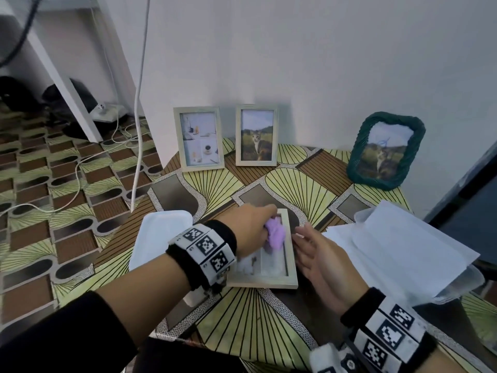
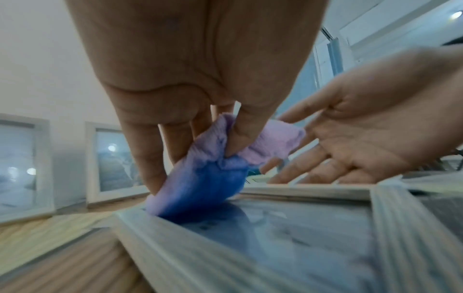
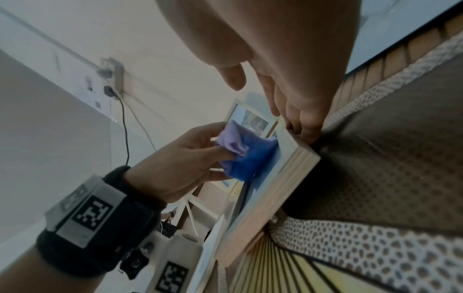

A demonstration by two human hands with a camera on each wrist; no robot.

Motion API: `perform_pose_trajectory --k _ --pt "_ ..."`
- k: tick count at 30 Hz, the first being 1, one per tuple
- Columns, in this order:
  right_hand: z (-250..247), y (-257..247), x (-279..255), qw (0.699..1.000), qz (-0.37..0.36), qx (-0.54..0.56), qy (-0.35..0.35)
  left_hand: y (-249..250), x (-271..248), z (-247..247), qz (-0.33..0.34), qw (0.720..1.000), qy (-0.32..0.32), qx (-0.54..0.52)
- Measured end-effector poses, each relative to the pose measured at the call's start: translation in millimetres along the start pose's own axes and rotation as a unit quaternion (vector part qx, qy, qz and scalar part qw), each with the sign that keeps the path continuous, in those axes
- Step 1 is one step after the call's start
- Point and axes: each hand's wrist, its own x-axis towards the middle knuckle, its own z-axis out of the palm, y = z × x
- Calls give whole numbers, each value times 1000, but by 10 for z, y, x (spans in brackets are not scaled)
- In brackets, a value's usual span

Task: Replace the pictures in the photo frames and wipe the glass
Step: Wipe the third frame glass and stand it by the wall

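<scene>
On the patterned table, wooden frame lies flat, glass up. Left hand pinches purple cloth bunched in its fingertips, cloth touching the glass at the frame's far end. Right hand, fingers straight and together, presses the frame's right edge

Plain white wall stood behind the tabletop, which wore a green-and-brown fan pattern. Floor at left carried the same pattern. White cables trailed down to it. White furniture leg at far left.
</scene>
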Motion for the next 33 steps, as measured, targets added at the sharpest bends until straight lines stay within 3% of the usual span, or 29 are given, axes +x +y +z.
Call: perform_pose_trajectory --k 7,10,13,19,21,28,31,33 --pt "106 53 15 988 -40 -150 9 -548 -461 -358 -28 980 170 -103" --pt "153 69 18 979 -57 -194 0 -823 -759 -479 -45 974 204 -91" --pt "218 52 10 974 -58 -221 4 -1054 -1009 -460 -80 981 175 -26" --pt "291 75 -12 963 -69 -260 2 -1255 -1336 -128 -165 984 -58 20" --pt "278 76 -19 963 -65 -263 5 -1250 -1388 -85 -171 981 -91 5" --pt "215 70 -9 968 -74 -238 4 -1068 -1339 -291 -138 988 -60 35" --pt "207 2 -1 971 -62 -226 33 -900 -1260 -361 -118 990 10 79" --pt "200 -51 11 970 -55 -232 43 -765 -1146 -301 -93 993 54 51"
